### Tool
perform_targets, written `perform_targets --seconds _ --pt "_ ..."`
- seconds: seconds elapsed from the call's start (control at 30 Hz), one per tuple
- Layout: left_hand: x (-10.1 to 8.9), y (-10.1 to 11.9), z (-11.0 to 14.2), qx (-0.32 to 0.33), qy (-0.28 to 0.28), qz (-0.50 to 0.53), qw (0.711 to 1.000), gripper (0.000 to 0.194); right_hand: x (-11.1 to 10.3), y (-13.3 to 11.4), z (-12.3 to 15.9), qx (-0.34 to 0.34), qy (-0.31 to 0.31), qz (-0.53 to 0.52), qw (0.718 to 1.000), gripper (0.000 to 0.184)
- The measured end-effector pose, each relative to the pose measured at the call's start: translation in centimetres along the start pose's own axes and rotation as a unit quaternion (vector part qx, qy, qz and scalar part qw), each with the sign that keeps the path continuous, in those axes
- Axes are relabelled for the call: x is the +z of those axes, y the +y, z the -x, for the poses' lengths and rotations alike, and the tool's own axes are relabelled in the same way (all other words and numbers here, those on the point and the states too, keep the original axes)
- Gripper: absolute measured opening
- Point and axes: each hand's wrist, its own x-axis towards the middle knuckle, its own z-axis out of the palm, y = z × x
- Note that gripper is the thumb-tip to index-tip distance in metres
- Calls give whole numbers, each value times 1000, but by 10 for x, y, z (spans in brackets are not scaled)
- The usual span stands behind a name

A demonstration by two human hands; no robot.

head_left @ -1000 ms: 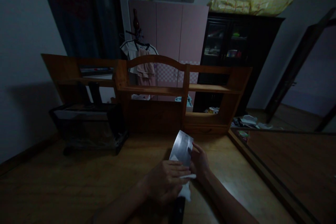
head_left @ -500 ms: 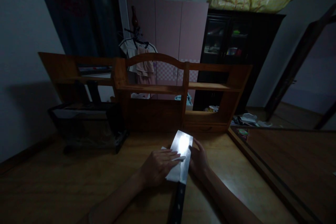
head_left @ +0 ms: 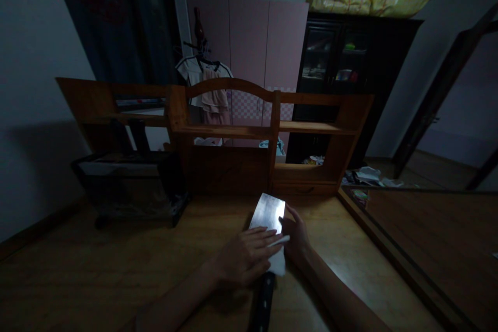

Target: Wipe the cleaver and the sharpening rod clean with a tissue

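Observation:
A cleaver lies flat on the wooden desk (head_left: 116, 270), its shiny blade (head_left: 267, 211) pointing away from me and its dark handle (head_left: 263, 303) toward me. My left hand (head_left: 246, 258) lies on the near part of the blade, fingers pressed flat on a white tissue (head_left: 279, 264). My right hand (head_left: 296, 236) rests at the blade's right edge with its fingers curled against the metal, steadying it.
A wooden shelf unit (head_left: 233, 135) stands along the desk's far edge. A dark tray-like rack (head_left: 128, 181) sits at the back left. A mirror or glossy panel (head_left: 428, 238) lies at the right. Behind are a pink wardrobe (head_left: 249, 46) and a dark cabinet (head_left: 350, 72).
My left hand slid the tissue from the blade's left side back across it toward the handle end. The bright glare on the blade has faded. My right hand stayed put.

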Motion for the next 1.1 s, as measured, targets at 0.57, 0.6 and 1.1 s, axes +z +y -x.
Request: perform_targets --seconds 0.57,0.6,1.1 --pt "-4 -22 11 -72 52 95 991 42 2 1 -3 -16 6 -57 998 29" --pt "-3 -23 11 -84 57 91 991 42 1 1 -4 -9 0 -59 998 29" --pt "22 -32 14 -140 19 29 990 53 -2 8 -10 -21 -50 -15 998 27"
